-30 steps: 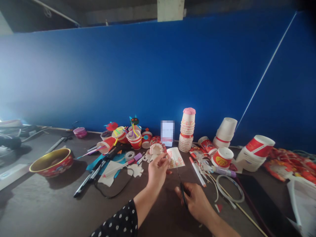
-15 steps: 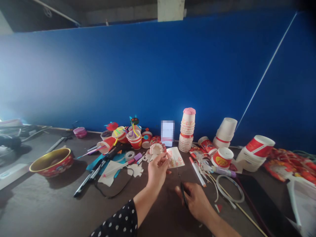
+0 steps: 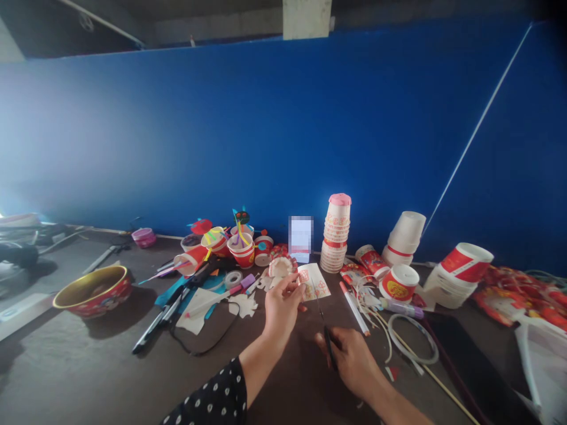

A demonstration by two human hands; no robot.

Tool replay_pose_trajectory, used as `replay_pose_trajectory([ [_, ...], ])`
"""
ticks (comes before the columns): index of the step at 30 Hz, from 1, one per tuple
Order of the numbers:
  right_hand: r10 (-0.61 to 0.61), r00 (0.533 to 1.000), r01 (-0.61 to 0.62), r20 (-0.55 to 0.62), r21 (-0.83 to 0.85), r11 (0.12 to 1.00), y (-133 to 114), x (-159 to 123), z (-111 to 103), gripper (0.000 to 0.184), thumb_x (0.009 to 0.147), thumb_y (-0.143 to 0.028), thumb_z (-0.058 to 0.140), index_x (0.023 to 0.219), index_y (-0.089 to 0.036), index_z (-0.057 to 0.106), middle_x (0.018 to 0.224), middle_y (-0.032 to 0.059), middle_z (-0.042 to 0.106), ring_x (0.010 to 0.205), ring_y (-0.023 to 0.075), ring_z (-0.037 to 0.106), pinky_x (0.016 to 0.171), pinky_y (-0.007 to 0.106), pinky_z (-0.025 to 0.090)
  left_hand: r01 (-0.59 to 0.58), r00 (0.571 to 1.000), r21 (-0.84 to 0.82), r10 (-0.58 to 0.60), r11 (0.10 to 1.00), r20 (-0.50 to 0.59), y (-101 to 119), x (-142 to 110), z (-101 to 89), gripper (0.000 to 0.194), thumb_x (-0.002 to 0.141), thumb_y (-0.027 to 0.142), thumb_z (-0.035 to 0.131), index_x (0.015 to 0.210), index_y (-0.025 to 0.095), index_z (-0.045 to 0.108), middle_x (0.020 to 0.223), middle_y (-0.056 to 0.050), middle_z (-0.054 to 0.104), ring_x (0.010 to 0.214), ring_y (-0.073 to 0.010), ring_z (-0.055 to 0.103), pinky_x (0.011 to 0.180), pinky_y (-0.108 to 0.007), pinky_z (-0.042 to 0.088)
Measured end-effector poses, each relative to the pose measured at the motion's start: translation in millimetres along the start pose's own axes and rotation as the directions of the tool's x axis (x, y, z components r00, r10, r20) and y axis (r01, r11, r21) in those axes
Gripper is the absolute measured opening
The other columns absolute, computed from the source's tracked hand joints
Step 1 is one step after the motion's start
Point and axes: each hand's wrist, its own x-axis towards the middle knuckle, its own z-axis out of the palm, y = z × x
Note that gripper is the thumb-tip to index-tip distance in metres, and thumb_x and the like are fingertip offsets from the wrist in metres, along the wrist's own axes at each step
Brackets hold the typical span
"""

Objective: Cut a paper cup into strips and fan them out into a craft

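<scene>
My left hand pinches the left edge of a piece of white paper printed with red and yellow patterns. A pair of scissors with dark handles is held in my right hand. The narrow blades point away from me and reach onto the lower part of the paper, between its two sides. The fingers of my right hand wrap round the handles, and some of them are hidden. A tall stack of paper cups with a pink top stands just behind the paper.
Left lie a red and gold bowl, a black tripod-like stick, a tape roll and decorated cups. To the right are markers, a clear tubing coil, more cups and a black flat object. A blue wall rises behind.
The paper has shifted very slightly to the left. Both hands keep nearly the same place and grip.
</scene>
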Motion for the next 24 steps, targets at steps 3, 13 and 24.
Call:
replay_pose_trajectory([
  [3, -0.007, 1.0, 0.007, -0.011, -0.012, 1.0, -0.3, 0.0, -0.1, 0.043, 0.081, -0.05, 0.043, 0.053, -0.018, 0.044, 0.047, -0.0023, 0.047, 0.045, 0.0095, 0.042, 0.042, 0.021, 0.025, 0.009, 1.0, -0.001, -0.009, 1.0, -0.003, 0.3, 0.0, 0.3, 0.036, 0.062, 0.025, 0.069, 0.095, 0.013, 0.064, 0.062, 0.001, 0.058, 0.051, -0.0093, 0.052, 0.04, -0.019, 0.048],
  [13, 0.021, 1.0, -0.02, -0.001, 0.035, 0.999, -4.6, -0.1, -0.7, 0.043, 0.079, -0.05, 0.045, 0.051, -0.017, 0.044, 0.046, -0.0023, 0.046, 0.044, 0.0092, 0.041, 0.042, 0.021, 0.027, 0.012, 1.0, 0.015, -0.011, 1.0, -0.011, -3.0, 0.9, 0.5, 0.037, 0.063, 0.023, 0.069, 0.097, 0.013, 0.064, 0.068, 0.0, 0.058, 0.054, -0.0097, 0.053, 0.041, -0.02, 0.05],
  [24, 0.031, 0.999, -0.029, -0.024, 0.069, 0.997, -1.4, 1.8, 0.9, 0.045, 0.077, -0.054, 0.046, 0.052, -0.017, 0.046, 0.047, -0.002, 0.046, 0.045, 0.0089, 0.039, 0.043, 0.02, 0.027, 0.028, 0.998, 0.061, -0.031, 0.998, 0.056, -4.1, -8.6, 4.7, 0.036, 0.061, 0.024, 0.071, 0.095, 0.014, 0.065, 0.068, 0.0, 0.057, 0.055, -0.0106, 0.054, 0.039, -0.019, 0.049],
])
